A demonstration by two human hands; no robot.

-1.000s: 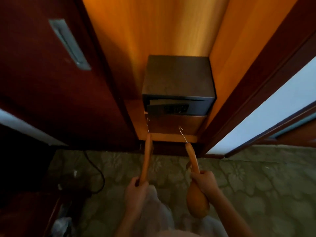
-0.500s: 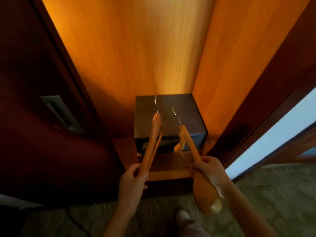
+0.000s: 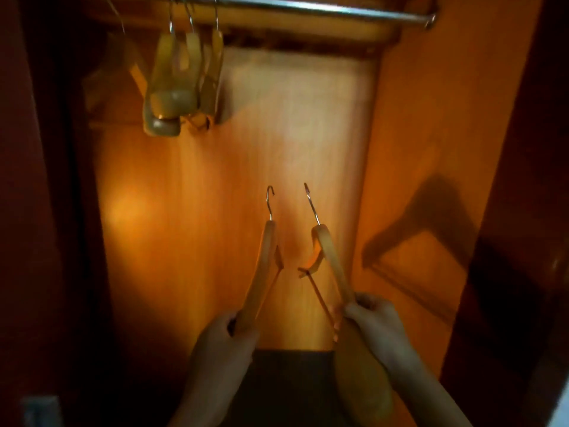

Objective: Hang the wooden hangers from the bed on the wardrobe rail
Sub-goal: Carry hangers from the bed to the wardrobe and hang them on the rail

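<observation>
I hold one wooden hanger in each hand inside the open wardrobe. My left hand (image 3: pixel 223 340) grips the lower arm of the left hanger (image 3: pixel 264 263), its metal hook pointing up. My right hand (image 3: pixel 374 318) grips the right hanger (image 3: pixel 331 260), whose broad shoulder end hangs below my wrist. Both hooks sit well below the metal rail (image 3: pixel 323 9), which runs across the top. Several wooden hangers (image 3: pixel 181 78) hang on the rail's left part.
The wardrobe's lit wooden back panel (image 3: pixel 277 149) lies straight ahead, with the orange side wall (image 3: pixel 431 149) to the right. A dark safe top (image 3: pixel 283 374) sits below my hands. Dark door panels frame both sides. The rail's right part is bare.
My view has tilted up from the floor and safe to the rail. Both hands have lifted the hangers higher, hooks upward, toward the rail.
</observation>
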